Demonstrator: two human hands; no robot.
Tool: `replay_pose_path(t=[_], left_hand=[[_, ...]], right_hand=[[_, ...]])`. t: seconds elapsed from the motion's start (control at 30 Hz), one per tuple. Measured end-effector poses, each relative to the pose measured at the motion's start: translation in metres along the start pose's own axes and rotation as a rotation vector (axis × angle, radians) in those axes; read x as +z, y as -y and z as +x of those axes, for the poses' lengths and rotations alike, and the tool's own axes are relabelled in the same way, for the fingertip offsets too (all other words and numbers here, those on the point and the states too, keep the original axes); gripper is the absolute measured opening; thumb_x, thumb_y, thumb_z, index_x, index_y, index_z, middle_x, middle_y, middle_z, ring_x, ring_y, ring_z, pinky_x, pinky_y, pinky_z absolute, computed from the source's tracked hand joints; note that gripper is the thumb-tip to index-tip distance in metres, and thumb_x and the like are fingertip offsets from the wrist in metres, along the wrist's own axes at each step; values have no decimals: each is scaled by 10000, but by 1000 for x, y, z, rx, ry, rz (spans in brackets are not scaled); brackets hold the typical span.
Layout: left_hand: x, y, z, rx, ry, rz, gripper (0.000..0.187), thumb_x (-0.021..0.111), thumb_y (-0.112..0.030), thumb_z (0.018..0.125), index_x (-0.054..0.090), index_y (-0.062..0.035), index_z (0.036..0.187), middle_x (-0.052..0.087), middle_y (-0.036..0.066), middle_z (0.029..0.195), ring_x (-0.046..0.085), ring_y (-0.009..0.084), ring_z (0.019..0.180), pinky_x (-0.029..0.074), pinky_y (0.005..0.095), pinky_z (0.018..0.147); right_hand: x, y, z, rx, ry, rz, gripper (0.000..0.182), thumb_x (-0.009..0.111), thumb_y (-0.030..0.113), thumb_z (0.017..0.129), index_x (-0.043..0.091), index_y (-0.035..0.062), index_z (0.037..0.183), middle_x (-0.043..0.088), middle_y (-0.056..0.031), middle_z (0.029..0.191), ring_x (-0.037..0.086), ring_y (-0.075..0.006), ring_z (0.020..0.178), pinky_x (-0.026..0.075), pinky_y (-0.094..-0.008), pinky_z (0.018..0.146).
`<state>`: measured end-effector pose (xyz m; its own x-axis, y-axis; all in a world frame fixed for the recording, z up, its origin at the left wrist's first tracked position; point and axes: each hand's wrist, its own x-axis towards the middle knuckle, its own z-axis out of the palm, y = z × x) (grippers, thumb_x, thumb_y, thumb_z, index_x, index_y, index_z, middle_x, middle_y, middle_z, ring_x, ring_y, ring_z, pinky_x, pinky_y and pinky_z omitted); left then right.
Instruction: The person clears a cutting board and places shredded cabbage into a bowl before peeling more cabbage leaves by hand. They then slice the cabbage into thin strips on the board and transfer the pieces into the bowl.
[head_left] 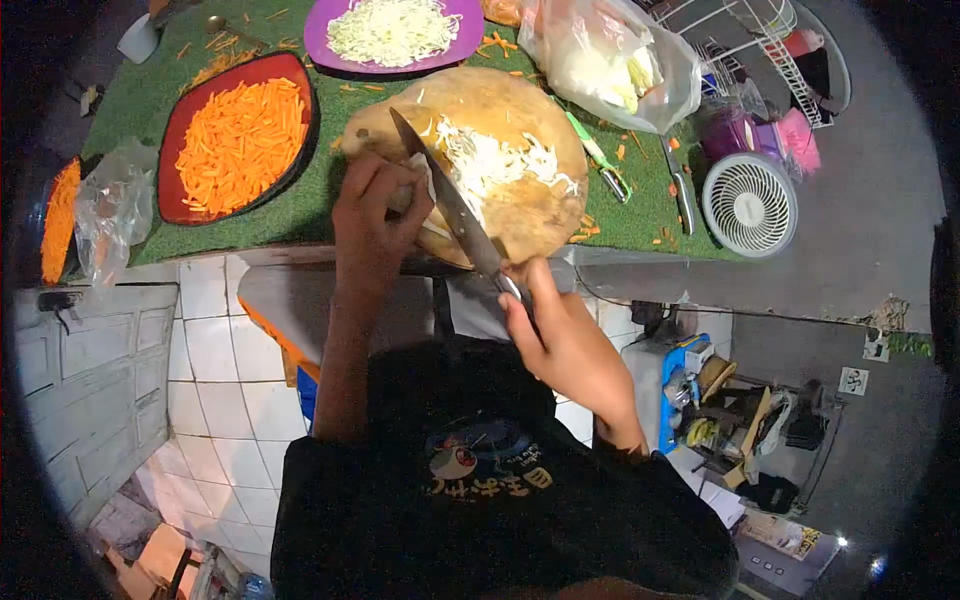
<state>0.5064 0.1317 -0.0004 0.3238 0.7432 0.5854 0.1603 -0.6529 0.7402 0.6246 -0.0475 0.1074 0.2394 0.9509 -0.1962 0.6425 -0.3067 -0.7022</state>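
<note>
My right hand (570,345) is closed round the handle of a large kitchen knife (455,205), its blade pointing up and left across a round wooden chopping board (480,95). My left hand (380,205) is closed with bent fingers at the board's left edge, gripping a pale piece of cabbage (428,178) right beside the blade. Most of that piece is hidden by my fingers. To the right of the blade lies a heap of shredded white cabbage (500,165). More shreds fill a purple plate (470,35) beyond the board.
Cut carrot strips fill a red square plate (170,170) at left. A plastic bag (590,50) holds pale vegetables at back right. On the green mat (290,215) lie a green peeler (595,155) and a small knife (682,190), near a round white basket (750,205).
</note>
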Motion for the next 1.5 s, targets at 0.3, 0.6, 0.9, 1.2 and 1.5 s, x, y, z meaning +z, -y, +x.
replay_pose_path(t=[0.3, 0.6, 0.9, 1.2, 1.5], left_hand=[[-2, -7, -1, -85, -5, -9, 147, 735, 0, 779, 645, -29, 893, 609, 109, 919, 648, 268, 872, 523, 364, 778], [-3, -12, 3, -109, 18, 117, 149, 746, 8, 770, 658, -17, 888, 644, 98, 883, 660, 232, 795, 527, 328, 716], [3, -8, 4, -5, -40, 55, 185, 729, 97, 723, 650, -3, 857, 654, 109, 865, 651, 230, 781, 514, 305, 687], [0, -12, 5, 11, -13, 142, 213, 724, 115, 687, 636, 6, 847, 656, 118, 859, 657, 250, 799, 517, 324, 715], [-2, -13, 5, -16, 15, 140, 199, 717, 103, 712, 645, 12, 874, 649, 117, 848, 638, 225, 771, 512, 313, 704]], right_hand=[[-15, -5, 10, 19, -106, 178, 248, 548, 62, 980, 426, 47, 1195, 605, -279, 744, 584, -540, 772, 443, -511, 607], [26, -15, 17, -173, -281, 293, 309, 559, 72, 978, 423, -42, 1231, 652, -296, 959, 621, -524, 879, 515, -515, 723], [28, -11, 14, -212, -272, 266, 299, 587, 57, 972, 439, -35, 1214, 640, -267, 934, 656, -473, 870, 508, -476, 727], [39, -19, 20, -289, -291, 223, 335, 598, 29, 946, 460, -33, 1245, 616, -263, 998, 626, -483, 903, 500, -506, 734], [47, -12, 16, -224, -234, 149, 294, 580, 10, 945, 494, -50, 1219, 627, -271, 948, 639, -480, 829, 510, -512, 685]])
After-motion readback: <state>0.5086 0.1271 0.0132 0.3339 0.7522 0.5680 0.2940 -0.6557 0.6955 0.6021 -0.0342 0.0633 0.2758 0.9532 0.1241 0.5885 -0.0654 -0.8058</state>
